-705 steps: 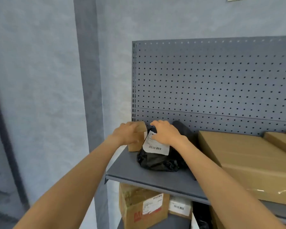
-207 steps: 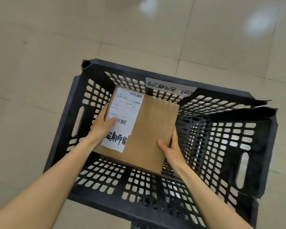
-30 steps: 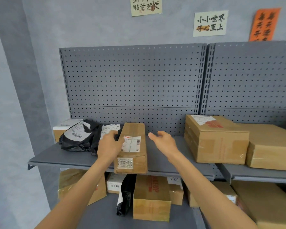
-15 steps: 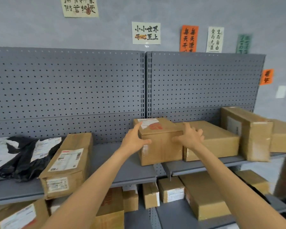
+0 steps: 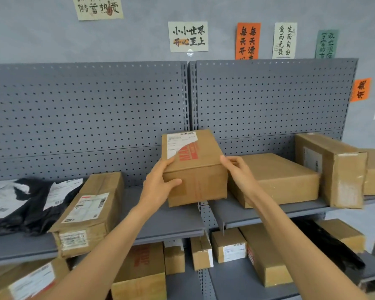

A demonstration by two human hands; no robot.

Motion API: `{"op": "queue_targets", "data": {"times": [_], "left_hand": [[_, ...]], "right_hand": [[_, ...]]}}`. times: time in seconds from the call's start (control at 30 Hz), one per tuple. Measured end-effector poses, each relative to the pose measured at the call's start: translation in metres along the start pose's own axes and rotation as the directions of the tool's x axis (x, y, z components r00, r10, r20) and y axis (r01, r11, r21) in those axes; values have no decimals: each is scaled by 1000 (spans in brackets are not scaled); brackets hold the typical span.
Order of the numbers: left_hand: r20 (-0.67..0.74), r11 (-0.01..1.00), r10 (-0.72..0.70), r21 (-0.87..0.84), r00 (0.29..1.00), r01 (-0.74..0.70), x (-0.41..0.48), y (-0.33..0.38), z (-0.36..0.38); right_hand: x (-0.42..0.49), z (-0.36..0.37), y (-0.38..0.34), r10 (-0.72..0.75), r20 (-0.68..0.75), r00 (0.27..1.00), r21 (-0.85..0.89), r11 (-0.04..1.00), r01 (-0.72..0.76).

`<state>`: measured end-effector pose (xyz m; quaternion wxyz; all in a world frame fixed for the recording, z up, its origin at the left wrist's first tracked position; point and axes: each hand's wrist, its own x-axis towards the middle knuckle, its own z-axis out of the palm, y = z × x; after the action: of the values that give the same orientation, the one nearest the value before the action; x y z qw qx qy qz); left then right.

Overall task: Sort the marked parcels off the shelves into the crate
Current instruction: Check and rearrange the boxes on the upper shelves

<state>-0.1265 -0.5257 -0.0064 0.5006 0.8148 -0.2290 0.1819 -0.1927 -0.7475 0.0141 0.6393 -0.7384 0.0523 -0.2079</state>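
In the middle of the frame a brown cardboard box point(image 5: 195, 167) with red print and a half-peeled white label on its top stands over the joint of the two boards of the upper shelf point(image 5: 171, 221). The left hand point(image 5: 158, 187) grips its left front corner and the right hand point(image 5: 238, 172) grips its right side; whether it is lifted, I cannot tell. At lower left a long box point(image 5: 89, 213) with white labels lies flat, its end over the shelf edge, beside black bags point(image 5: 30, 213) with labels. Right of centre lies a flat box point(image 5: 275, 178), then an upright box point(image 5: 333, 169). Small boxes point(image 5: 230, 245) stand on the lower shelf.
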Motion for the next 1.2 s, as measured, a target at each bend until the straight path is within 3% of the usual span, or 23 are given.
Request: {"op": "queue_targets", "data": {"times": [0.07,0.13,0.23,0.33,0.53,0.67,0.77,1.0,1.2], "left_hand": [[-71,994,109,21,992,-108,-10,4,-20],[-114,980,200,42,973,-196,-19,7,-38],[-129,970,245,45,961,-241,-31,9,-62],[-115,969,247,37,962,-245,-42,9,-85],[-97,927,-8,-374,995,-29,-56,19,-130],[-4,908,-89,-411,996,80,-59,17,-150],[-22,898,-115,-429,993,94,-63,13,-157],[-19,892,-164,-430,986,140,-54,12,-152],[36,893,-292,-346,956,286,-23,12,-137]], "right_hand": [[0,5,-2,88,46,995,97,991,-92],[-1,12,-1,164,190,968,133,972,-191],[-6,29,-2,133,422,897,212,947,-240],[-12,47,-4,100,493,864,224,946,-236],[-21,69,-4,-21,456,890,347,925,-156],[-32,83,-9,-112,470,875,359,930,-74],[-38,90,-11,-120,474,872,317,947,-42],[-37,96,-9,-17,403,915,194,979,-67],[-14,101,-4,91,292,952,145,980,-138]]}}
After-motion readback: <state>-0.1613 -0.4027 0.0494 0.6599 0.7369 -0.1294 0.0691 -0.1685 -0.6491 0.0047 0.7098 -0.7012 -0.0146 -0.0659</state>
